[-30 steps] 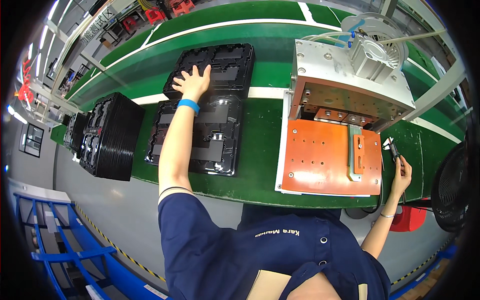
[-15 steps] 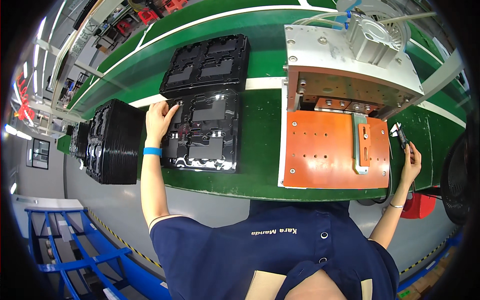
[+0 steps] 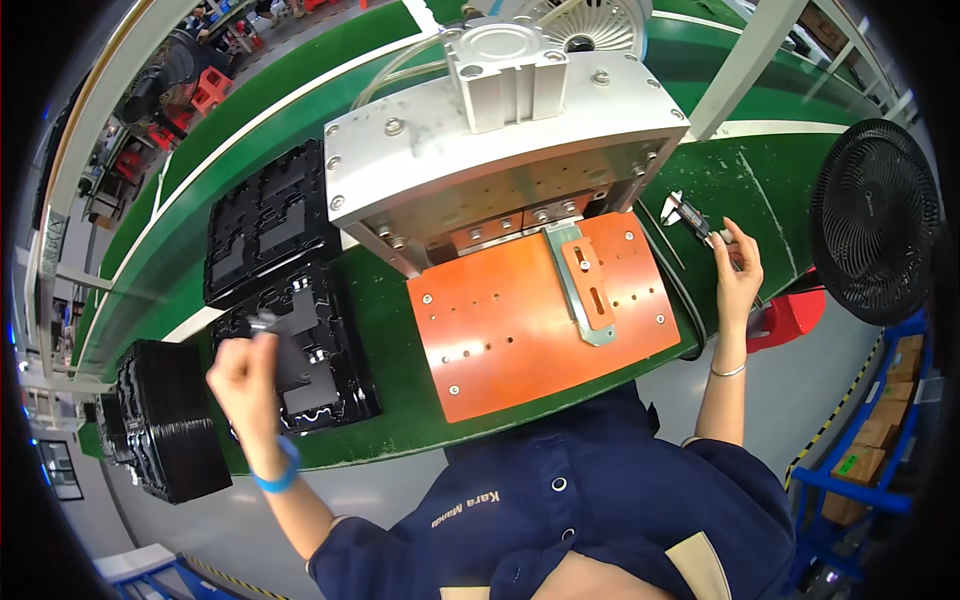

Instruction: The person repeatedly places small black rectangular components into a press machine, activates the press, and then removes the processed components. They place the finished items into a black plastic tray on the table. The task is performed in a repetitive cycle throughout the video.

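Note:
Above the near black tray [image 3: 345, 385], my left hand [image 3: 245, 385] is closed in a pinch. A small shiny metal piece [image 3: 263, 322], smeared by motion, shows at its fingertips. On the right, a digital caliper [image 3: 688, 217] lies with its jaws pointing away from me over the green bench. My right hand [image 3: 738, 270] has its fingers curled round the caliper's near end. Between the hands stands a metal press [image 3: 500, 150] with an orange base plate [image 3: 510, 365]. A slotted orange block [image 3: 590, 285] on a metal strip is fixed on that plate.
Behind the near tray sits another black tray [image 3: 265, 220]. A tall stack of black trays [image 3: 175, 430] stands at the left. A black fan [image 3: 875, 220] is at the right edge, beside a red stool [image 3: 790, 320]. Cables [image 3: 690, 300] run along the press's right side.
My view has swung to the right. My left hand has lifted off the near tray with a small metal piece at its fingertips. My right hand stays at the caliper's end.

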`<move>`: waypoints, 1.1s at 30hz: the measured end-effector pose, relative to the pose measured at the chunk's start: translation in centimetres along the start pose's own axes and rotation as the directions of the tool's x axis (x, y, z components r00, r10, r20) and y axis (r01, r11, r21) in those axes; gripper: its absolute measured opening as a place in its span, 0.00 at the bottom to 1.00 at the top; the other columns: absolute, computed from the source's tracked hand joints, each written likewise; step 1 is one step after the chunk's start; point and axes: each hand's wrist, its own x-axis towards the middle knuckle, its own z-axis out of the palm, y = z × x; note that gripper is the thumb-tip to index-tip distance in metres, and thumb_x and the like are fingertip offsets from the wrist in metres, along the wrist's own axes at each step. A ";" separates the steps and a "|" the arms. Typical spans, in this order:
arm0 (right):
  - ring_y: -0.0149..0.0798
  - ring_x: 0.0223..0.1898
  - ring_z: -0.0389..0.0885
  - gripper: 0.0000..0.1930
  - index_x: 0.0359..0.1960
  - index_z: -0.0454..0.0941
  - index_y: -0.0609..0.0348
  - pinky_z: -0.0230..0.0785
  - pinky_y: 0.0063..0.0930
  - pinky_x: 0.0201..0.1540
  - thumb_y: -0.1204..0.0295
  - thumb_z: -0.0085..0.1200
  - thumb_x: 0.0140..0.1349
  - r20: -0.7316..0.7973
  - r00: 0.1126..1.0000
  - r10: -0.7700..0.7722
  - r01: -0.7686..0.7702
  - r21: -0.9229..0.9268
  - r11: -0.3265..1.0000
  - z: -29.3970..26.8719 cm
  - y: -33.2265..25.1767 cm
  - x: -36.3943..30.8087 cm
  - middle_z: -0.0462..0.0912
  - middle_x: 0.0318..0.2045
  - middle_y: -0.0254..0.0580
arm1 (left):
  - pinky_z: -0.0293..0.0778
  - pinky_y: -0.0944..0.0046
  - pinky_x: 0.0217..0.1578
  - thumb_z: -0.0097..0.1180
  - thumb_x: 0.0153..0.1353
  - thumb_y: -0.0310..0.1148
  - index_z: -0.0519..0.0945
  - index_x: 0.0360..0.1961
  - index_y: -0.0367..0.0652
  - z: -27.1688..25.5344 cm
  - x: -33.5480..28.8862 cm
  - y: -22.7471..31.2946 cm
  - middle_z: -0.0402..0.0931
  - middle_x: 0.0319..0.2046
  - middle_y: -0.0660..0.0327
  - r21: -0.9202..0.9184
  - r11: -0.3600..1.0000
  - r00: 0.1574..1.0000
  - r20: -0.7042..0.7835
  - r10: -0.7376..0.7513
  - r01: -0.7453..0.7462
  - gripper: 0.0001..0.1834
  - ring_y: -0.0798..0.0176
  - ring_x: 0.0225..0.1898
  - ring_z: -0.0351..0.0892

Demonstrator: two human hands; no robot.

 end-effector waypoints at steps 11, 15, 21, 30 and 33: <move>0.39 0.38 0.77 0.08 0.32 0.85 0.52 0.64 0.31 0.44 0.73 0.66 0.49 0.482 0.676 -0.558 0.473 0.296 0.830 1.7 -17.0 -2.3 0.83 0.36 0.32 | 0.65 0.58 0.36 0.70 0.47 0.29 0.78 0.27 0.39 10.0 -5.0 15.2 0.73 0.31 0.58 0.000 0.928 0.890 0.284 0.358 -0.373 0.11 0.55 0.33 0.69; 0.39 0.43 0.74 0.10 0.38 0.84 0.49 0.62 0.34 0.46 0.69 0.64 0.53 0.586 0.561 -0.585 0.516 0.306 0.800 3.3 -17.9 -2.5 0.80 0.41 0.30 | 0.71 0.57 0.46 0.74 0.41 0.32 0.81 0.44 0.38 8.7 -5.8 14.2 0.75 0.48 0.54 -0.183 0.890 0.780 0.429 0.454 -0.418 0.25 0.51 0.45 0.74; 0.40 0.47 0.72 0.10 0.39 0.82 0.51 0.63 0.38 0.50 0.70 0.61 0.55 0.635 0.471 -0.612 0.637 0.234 0.734 4.9 -18.9 -3.3 0.77 0.41 0.33 | 0.74 0.58 0.48 0.68 0.45 0.22 0.83 0.45 0.38 9.6 -7.3 13.2 0.79 0.48 0.55 -0.233 0.876 0.798 0.363 0.481 -0.422 0.21 0.52 0.47 0.76; 0.42 0.48 0.71 0.11 0.39 0.83 0.50 0.62 0.39 0.51 0.70 0.63 0.52 0.617 0.552 -0.561 0.627 0.137 0.767 5.0 -19.6 -3.2 0.76 0.46 0.35 | 0.75 0.57 0.46 0.61 0.42 0.21 0.84 0.43 0.40 9.6 -6.8 12.4 0.77 0.48 0.53 -0.296 0.840 0.750 0.382 0.540 -0.454 0.21 0.53 0.46 0.74; 0.43 0.48 0.72 0.12 0.39 0.83 0.51 0.62 0.39 0.50 0.70 0.64 0.51 0.609 0.510 -0.607 0.626 0.221 0.748 4.9 -19.2 -2.8 0.76 0.46 0.35 | 0.75 0.57 0.46 0.61 0.42 0.21 0.84 0.43 0.40 9.6 -6.8 12.1 0.76 0.48 0.53 -0.309 0.833 0.746 0.376 0.550 -0.459 0.22 0.52 0.46 0.74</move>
